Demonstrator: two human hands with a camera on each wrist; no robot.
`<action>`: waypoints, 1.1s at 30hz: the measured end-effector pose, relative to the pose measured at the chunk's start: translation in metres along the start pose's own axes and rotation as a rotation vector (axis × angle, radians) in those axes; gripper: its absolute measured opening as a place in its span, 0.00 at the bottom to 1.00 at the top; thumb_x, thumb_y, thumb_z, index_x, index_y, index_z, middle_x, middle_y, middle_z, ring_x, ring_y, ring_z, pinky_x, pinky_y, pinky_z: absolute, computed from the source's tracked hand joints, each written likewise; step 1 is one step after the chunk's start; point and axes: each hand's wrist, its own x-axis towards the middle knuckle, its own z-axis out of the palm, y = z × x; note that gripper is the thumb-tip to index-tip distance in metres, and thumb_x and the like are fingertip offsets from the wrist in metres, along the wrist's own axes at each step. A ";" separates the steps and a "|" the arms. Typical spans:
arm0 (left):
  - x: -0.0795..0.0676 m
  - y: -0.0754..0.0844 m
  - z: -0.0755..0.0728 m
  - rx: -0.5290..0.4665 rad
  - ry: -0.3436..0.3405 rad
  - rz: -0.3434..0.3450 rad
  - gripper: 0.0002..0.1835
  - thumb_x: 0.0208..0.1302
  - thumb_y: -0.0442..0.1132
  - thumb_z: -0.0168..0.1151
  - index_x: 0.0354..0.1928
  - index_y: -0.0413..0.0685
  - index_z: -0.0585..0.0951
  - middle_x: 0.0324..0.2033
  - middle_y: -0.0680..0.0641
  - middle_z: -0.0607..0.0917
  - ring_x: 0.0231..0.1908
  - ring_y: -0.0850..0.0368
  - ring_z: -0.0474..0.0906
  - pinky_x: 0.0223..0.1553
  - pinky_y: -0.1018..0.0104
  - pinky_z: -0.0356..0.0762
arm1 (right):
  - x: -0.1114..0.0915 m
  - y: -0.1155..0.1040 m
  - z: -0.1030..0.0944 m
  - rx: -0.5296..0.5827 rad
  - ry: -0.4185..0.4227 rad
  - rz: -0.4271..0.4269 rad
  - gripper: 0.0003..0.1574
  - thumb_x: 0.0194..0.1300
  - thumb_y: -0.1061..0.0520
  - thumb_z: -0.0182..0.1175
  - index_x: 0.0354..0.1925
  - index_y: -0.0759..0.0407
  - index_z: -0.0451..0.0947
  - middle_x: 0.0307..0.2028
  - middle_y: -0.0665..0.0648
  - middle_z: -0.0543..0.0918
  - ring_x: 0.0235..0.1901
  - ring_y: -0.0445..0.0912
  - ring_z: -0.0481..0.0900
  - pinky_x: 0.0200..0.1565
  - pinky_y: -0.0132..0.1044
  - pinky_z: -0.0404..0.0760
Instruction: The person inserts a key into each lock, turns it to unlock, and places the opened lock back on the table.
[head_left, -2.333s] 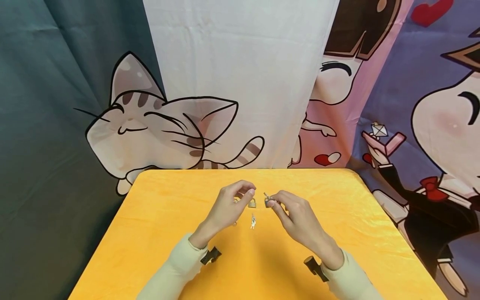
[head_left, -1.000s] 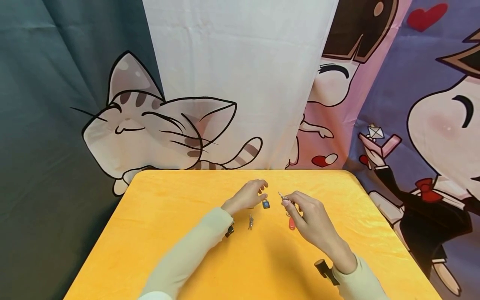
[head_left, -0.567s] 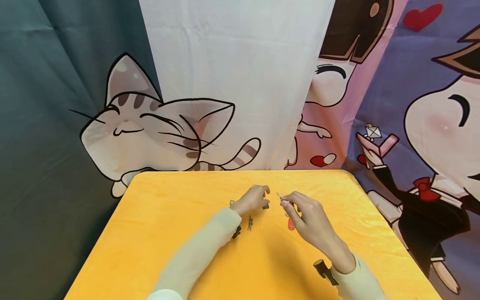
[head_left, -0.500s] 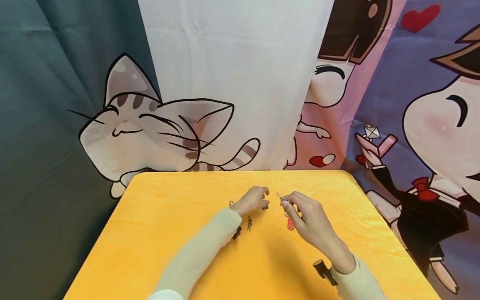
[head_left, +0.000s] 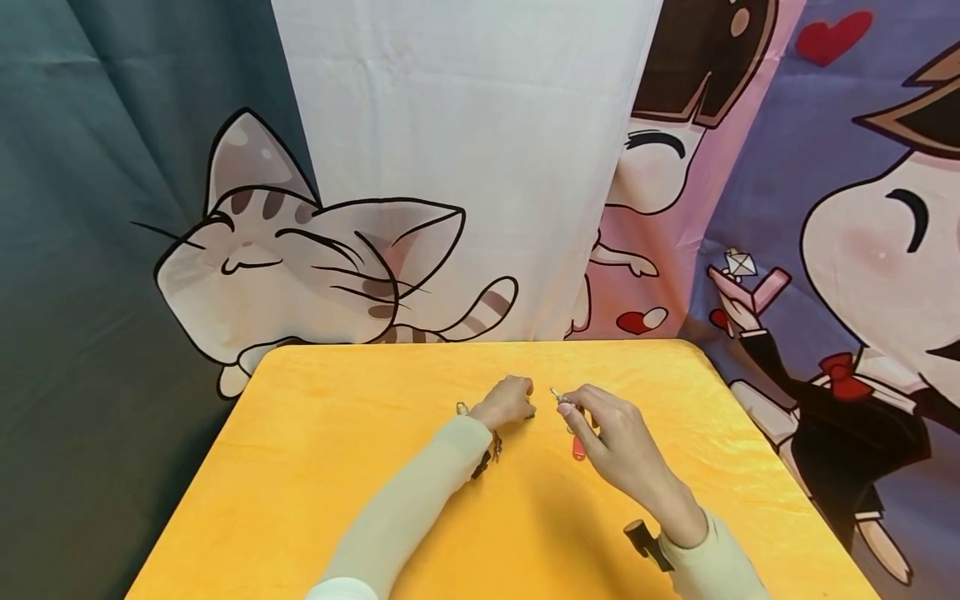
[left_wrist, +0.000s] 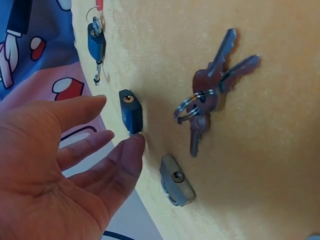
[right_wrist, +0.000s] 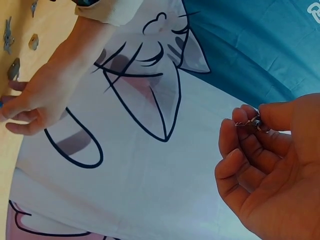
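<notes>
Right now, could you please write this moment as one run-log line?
left hand: at blue padlock, contact unclear; right hand: pinches small metal piece; key bunch: on yellow table; gray padlock: near key bunch

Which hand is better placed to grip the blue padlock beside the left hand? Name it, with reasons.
Probably the left hand: its fingertips are beside the blue padlock, holding nothing, while the right hand pinches a key farther off.
</notes>
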 end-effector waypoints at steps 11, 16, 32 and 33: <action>0.002 -0.003 0.006 0.021 0.014 -0.031 0.10 0.62 0.40 0.68 0.37 0.46 0.76 0.32 0.49 0.79 0.29 0.58 0.70 0.30 0.68 0.68 | -0.001 0.002 0.002 -0.003 -0.008 0.004 0.03 0.66 0.62 0.62 0.36 0.54 0.81 0.26 0.40 0.76 0.26 0.32 0.69 0.28 0.28 0.72; 0.003 -0.001 0.007 0.010 -0.010 -0.050 0.07 0.63 0.40 0.65 0.37 0.46 0.78 0.32 0.49 0.81 0.28 0.58 0.70 0.29 0.67 0.69 | -0.002 0.003 0.003 -0.005 -0.012 0.001 0.04 0.66 0.63 0.63 0.36 0.53 0.81 0.27 0.41 0.76 0.26 0.32 0.69 0.28 0.28 0.73; 0.008 0.001 0.014 -0.037 -0.019 -0.068 0.16 0.59 0.38 0.69 0.17 0.50 0.73 0.15 0.54 0.69 0.17 0.60 0.63 0.19 0.69 0.61 | -0.005 0.004 0.004 -0.007 -0.018 0.011 0.05 0.66 0.62 0.62 0.38 0.53 0.82 0.29 0.42 0.78 0.27 0.32 0.70 0.29 0.27 0.72; 0.007 0.001 0.014 -0.040 -0.025 -0.062 0.14 0.59 0.39 0.69 0.20 0.50 0.75 0.17 0.54 0.72 0.18 0.60 0.65 0.20 0.70 0.63 | -0.005 0.004 0.004 -0.007 -0.018 0.013 0.05 0.67 0.62 0.62 0.38 0.53 0.82 0.29 0.42 0.78 0.27 0.32 0.70 0.29 0.27 0.72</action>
